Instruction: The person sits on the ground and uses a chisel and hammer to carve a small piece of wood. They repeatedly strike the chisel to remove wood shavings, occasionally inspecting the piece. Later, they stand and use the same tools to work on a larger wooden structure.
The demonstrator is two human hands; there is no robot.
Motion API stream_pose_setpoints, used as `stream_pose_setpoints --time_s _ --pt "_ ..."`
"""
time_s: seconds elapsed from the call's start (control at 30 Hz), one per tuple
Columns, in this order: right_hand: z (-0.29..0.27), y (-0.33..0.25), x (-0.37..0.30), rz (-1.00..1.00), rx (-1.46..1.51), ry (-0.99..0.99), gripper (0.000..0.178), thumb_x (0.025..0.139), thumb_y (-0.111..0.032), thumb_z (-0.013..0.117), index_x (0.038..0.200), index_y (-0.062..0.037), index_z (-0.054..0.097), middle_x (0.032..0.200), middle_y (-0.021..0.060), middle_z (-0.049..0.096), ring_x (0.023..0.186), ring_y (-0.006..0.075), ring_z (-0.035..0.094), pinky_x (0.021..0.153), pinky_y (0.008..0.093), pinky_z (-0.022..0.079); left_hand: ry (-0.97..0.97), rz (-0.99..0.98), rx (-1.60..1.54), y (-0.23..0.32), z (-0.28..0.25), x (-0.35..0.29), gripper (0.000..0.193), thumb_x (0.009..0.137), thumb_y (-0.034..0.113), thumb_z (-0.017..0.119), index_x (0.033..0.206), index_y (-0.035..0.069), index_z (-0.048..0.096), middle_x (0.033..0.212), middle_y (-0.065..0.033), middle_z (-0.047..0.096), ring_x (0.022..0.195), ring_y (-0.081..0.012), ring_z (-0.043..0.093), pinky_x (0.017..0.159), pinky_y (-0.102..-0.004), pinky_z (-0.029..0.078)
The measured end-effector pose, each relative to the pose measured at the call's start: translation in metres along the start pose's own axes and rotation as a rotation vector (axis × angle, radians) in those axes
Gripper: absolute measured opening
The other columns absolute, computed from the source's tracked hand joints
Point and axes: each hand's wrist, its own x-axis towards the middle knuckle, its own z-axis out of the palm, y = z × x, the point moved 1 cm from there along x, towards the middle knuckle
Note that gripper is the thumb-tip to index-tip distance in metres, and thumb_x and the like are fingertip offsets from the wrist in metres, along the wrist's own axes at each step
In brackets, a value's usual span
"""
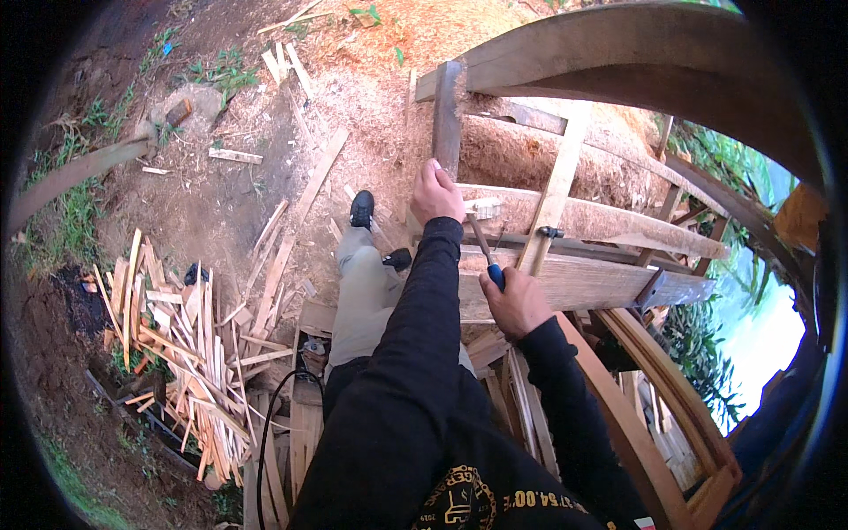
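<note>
In my right hand [518,302] is a tool with a blue handle [496,276] and a thin metal shaft [481,240]; whether it is a file or a screwdriver I cannot tell. The shaft slants up and left toward my left hand [437,194]. That hand is closed, fingers curled, against the lower end of a dark upright wooden post [447,115]; what lies inside its grip is hidden. Just right of it, a small pale block [484,208] sits on a long plank [583,212]. A narrow wooden strip [558,185] crosses the planks, with a black clamp-like piece [550,232] on it.
A thick curved beam [618,49] spans the upper right. Curved wooden frame pieces [618,406] stand at lower right. At left lies a heap of offcut sticks [190,353]. Loose slats [322,172] and sawdust cover the ground near my feet. A black cable [265,424] loops at lower left.
</note>
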Motion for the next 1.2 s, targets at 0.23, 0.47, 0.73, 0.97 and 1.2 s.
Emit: stream_pose_setpoints --time_s 0.23,0.47,0.73,0.97,1.2 --pt "0.064 0.066 0.001 -0.06 0.107 0.108 0.037 0.097 -0.037 0.053 0.09 -0.0007 0.048 0.069 0.0326 0.06 0.07 0.0523 0.061 0.061 0.0589 0.048 -0.008 -0.01 0.031 0.003 -0.002 -0.001 0.021 0.097 0.023 0.05 0.105 0.009 0.063 0.098 -0.0136 0.066 0.083 -0.0363 0.065 0.071 -0.047 0.052" --pt "0.049 0.046 -0.005 0.034 0.004 0.077 0.04 0.098 -0.039 0.05 0.094 -0.0002 0.055 0.076 0.0317 0.063 0.076 0.0499 0.064 0.068 0.0586 0.051 -0.018 -0.008 0.034 0.002 -0.001 0.003 0.021 0.098 0.023 0.048 0.103 0.009 0.062 0.095 -0.0143 0.065 0.081 -0.0376 0.065 0.069 -0.0487 0.052" --pt "0.001 0.008 0.018 0.006 -0.189 -0.099 0.05 0.1 -0.043 0.044 0.091 0.0043 0.059 0.081 0.0315 0.064 0.082 0.0481 0.065 0.072 0.0559 0.052 0.002 0.009 0.004 0.002 -0.001 0.002 0.022 0.099 0.025 0.046 0.098 0.008 0.06 0.095 -0.0153 0.065 0.08 -0.0382 0.065 0.067 -0.0492 0.051" --pt "0.122 0.082 0.013 0.024 -0.115 0.256 0.036 0.1 -0.038 0.047 0.096 -0.0024 0.049 0.065 0.0267 0.061 0.062 0.0467 0.062 0.054 0.0549 0.05 -0.032 -0.054 -0.03 0.005 -0.004 0.004 0.027 0.1 0.028 0.044 0.101 0.009 0.063 0.096 -0.0146 0.065 0.082 -0.0374 0.065 0.069 -0.0485 0.051" --pt "0.133 0.095 0.02 -0.009 -0.112 0.292 0.043 0.099 -0.045 0.045 0.101 -0.0021 0.051 0.066 0.0253 0.063 0.062 0.044 0.064 0.055 0.0538 0.051 0.006 -0.014 -0.036 0.003 -0.006 0.004 0.031 0.1 0.028 0.044 0.092 0.004 0.062 0.087 -0.0184 0.064 0.079 -0.0396 0.063 0.068 -0.0494 0.049"
